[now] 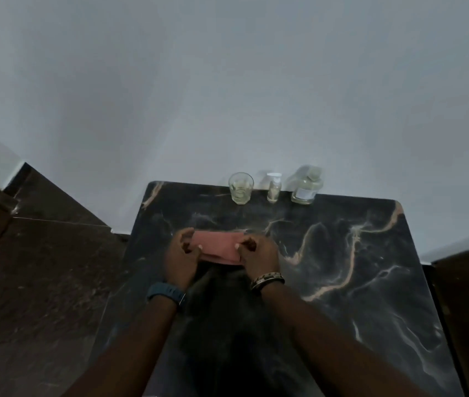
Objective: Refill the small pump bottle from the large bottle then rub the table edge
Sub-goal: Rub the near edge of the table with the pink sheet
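Note:
A folded pink cloth lies on the dark marble table, left of its middle. My left hand pinches the cloth's left end and my right hand pinches its right end. At the table's far edge, against the wall, stand a small clear pump bottle with a white pump top and, to its right, a large clear bottle with a white label and a cap on.
A clear drinking glass holding a little pale liquid stands left of the pump bottle. A grey wall rises behind the table. Dark tiled floor lies to the left. Brown furniture flanks the table's right side.

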